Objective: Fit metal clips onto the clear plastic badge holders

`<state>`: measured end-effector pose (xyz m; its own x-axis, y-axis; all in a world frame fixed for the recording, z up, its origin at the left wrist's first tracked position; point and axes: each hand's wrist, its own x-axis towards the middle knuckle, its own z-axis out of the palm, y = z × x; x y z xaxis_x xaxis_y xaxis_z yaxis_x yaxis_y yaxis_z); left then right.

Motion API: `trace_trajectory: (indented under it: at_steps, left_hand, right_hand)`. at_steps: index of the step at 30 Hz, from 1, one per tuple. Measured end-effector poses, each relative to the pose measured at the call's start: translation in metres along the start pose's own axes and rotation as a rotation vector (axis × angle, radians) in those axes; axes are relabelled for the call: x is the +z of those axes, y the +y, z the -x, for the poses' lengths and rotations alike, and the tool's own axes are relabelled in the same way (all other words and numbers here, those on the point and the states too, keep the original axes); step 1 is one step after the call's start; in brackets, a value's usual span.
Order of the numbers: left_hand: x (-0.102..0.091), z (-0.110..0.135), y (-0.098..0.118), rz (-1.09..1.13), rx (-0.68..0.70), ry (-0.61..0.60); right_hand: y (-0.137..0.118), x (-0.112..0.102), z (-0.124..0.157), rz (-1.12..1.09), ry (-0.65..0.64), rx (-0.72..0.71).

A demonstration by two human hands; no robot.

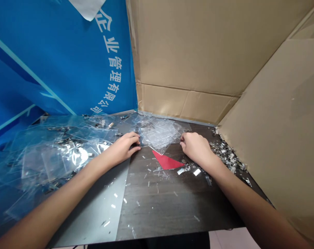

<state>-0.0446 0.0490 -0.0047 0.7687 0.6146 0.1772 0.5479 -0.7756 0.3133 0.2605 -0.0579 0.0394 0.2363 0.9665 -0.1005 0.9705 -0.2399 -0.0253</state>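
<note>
I locate the central pile of clear sleeves (159,133) on the bench (177,214), between both hands. The left hand (126,145) is at the pile's left edge, its fingers bent; I cannot tell whether they grip a sleeve. The right hand (195,147) is at the right edge, fingertips drawn together; their hold is likewise unclear to me. A red piece (168,161) lies on the pile's near side. Metal clips (225,155) lie right of the right hand, beside the cardboard panel (284,121).
</note>
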Motion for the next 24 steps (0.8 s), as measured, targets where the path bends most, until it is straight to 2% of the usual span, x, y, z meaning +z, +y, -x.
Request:
trace_trajectory:
  at_steps: [4,7,11,14,16,17,19,22,24]
  left_hand:
    - [-0.001,-0.004,0.01,-0.168,0.052,-0.053]
    - [-0.004,-0.005,0.016,-0.265,0.077,-0.014]
    - [-0.016,-0.002,0.021,-0.211,0.065,0.165]
    - [-0.031,0.004,0.029,-0.094,0.029,0.365]
    - [-0.04,0.009,0.038,0.021,0.002,0.455]
    - [-0.042,0.011,0.043,0.099,0.005,0.47]
    - [-0.042,0.016,0.053,0.285,0.054,0.434]
    - [-0.034,0.019,0.064,0.538,0.159,0.275]
    - [-0.027,0.02,0.069,0.634,0.214,0.181]
  right_hand:
    - [0.0,0.001,0.0,-0.005,0.012,-0.001]
    - [-0.001,0.003,0.0,-0.027,0.056,-0.012]
    - [-0.004,0.005,0.001,-0.101,0.095,-0.054]
    - [-0.008,0.006,0.002,-0.192,0.132,-0.106]
    - [-0.01,0.009,0.004,-0.326,0.157,-0.173]
    - [-0.012,0.011,0.005,-0.438,0.136,-0.221]
    - [-0.018,0.017,0.009,-0.723,0.004,-0.31]
    - [-0.029,0.024,0.018,-1.084,-0.265,-0.375]
    - [-0.036,0.027,0.024,-1.165,-0.376,-0.444]
